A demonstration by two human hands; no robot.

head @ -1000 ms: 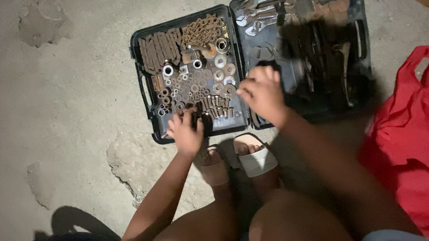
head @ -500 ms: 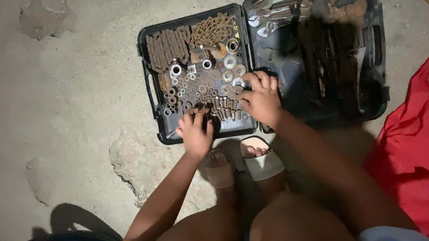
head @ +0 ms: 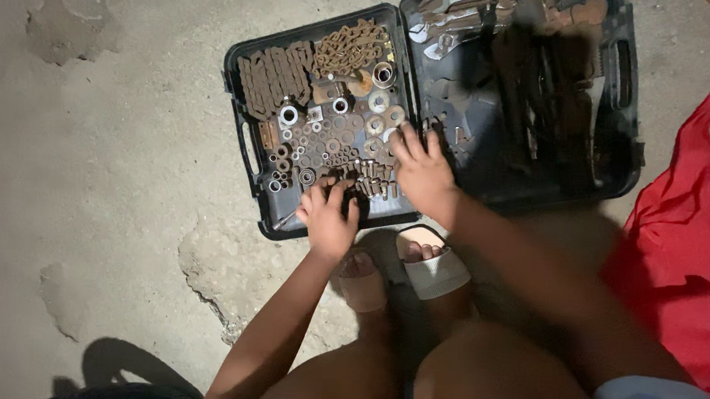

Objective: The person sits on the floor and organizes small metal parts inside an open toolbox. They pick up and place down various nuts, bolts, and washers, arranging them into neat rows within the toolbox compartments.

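Head view: left hand (head: 328, 216) and right hand (head: 422, 169), fingers spread, rest on rusty hardware (head: 334, 139) in toolbox (head: 245, 151).

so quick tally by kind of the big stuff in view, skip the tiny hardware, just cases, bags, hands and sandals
open tool case: 1
red bag: 1
hands: 2, left hand and right hand, both resting on the rusty washers and bolts
sandals: 2, one and the other
total: 6
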